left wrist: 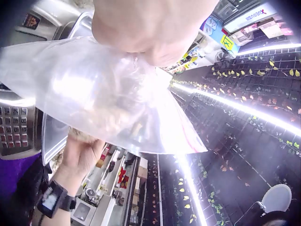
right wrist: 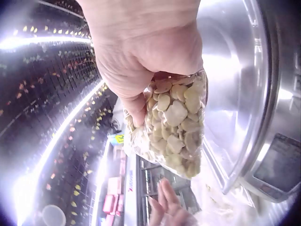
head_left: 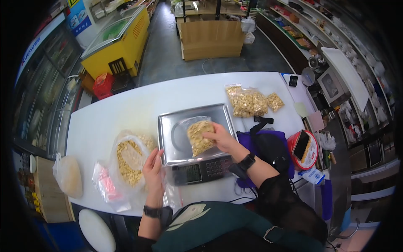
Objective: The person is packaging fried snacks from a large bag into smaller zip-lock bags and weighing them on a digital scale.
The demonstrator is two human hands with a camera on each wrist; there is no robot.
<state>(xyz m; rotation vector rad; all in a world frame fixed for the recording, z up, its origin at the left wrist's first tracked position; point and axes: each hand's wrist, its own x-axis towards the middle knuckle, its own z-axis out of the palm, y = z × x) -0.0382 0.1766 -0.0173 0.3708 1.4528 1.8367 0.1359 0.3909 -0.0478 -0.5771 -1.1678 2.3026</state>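
Note:
My right hand (head_left: 223,138) grips a clear bag of flat, pale yellow dried slices (head_left: 197,136) above the steel platform of a weighing scale (head_left: 169,122). In the right wrist view, the thumb and fingers wrap the upper part of this bag of slices (right wrist: 174,127). At the scale's left front corner, my left hand (head_left: 153,172) pinches a clear plastic bag (left wrist: 89,89) that hangs flat and carries a red line near one edge. Left of that hand, a larger open plastic bag (head_left: 133,168) holds loose slices and a pale scoop-like piece.
Several filled bags (head_left: 247,103) lie at the back right of the white table (head_left: 105,111). Pink-marked plastic bags (head_left: 108,185) are at the front left, near a tied white bag (head_left: 69,176). A purple bag (head_left: 273,147) and a red tub (head_left: 310,155) stand to the right.

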